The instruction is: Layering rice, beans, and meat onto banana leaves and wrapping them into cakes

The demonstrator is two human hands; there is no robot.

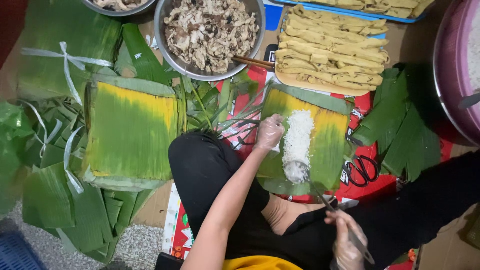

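A banana leaf [330, 145] lies in front of me with a strip of white rice [298, 137] down its middle. My left hand [269, 132], in a thin clear glove, rests at the left side of the rice, fingers curled against it. My right hand [347, 239], also gloved, grips the handle of a long metal spoon [320, 192]. The spoon's bowl [297, 171] sits on the near end of the rice.
A metal bowl of shredded meat [210, 32] with chopsticks [252, 62] sits at the top. A tray of yellow strips [332, 47] is to its right. Stacked green-yellow leaves [131, 132] lie left, folded leaves [407, 132] and black scissors [362, 170] right, a purple basin [452, 65] far right.
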